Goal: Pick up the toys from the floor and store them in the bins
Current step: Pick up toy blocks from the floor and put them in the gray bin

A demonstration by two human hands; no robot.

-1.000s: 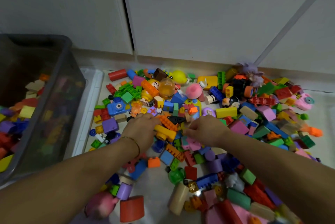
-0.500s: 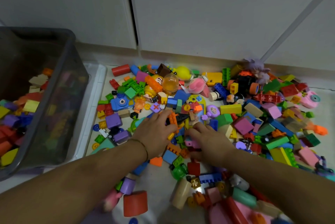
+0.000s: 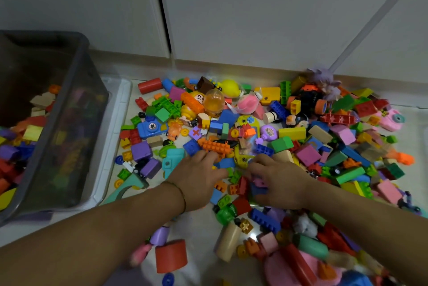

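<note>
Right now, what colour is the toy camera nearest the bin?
Blue; the toy camera shows best in the head view.

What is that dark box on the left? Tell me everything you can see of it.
The bin is a dark grey, see-through tub that looks like plastic, with a rounded rim and an open top. It stands upright to the left of the toy pile, apparently resting on a white tray. It is partly filled with loose coloured blocks, which also show dimly through its side wall.
</note>
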